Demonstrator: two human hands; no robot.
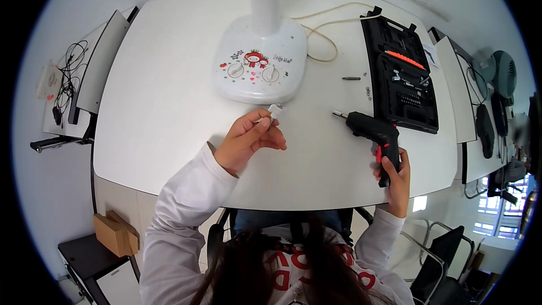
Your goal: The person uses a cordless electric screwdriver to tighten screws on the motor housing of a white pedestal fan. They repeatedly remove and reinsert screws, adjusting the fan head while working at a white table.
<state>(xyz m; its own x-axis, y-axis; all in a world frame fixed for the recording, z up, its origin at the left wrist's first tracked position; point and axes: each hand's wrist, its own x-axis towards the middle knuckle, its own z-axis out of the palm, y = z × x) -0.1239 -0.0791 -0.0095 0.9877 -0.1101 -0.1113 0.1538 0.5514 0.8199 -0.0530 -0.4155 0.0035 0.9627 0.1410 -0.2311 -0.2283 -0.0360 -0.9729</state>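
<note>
Pinched between the thumb and fingers of my left hand is a small white plastic piece with a greyish end; its exact kind is unclear. It is just in front of a white fan base with two knobs and red cartoon prints, from which an upright white pole rises. My right hand is wrapped around the grip of a black cordless screwdriver with a red trigger. Its metal tip points left, toward the middle of the table, and nothing touches the tip.
Right of the base lies an open black tool case with bits and sockets. Beside it are a loose screwdriver bit and several small screws. A beige cord loops behind the base across the white table.
</note>
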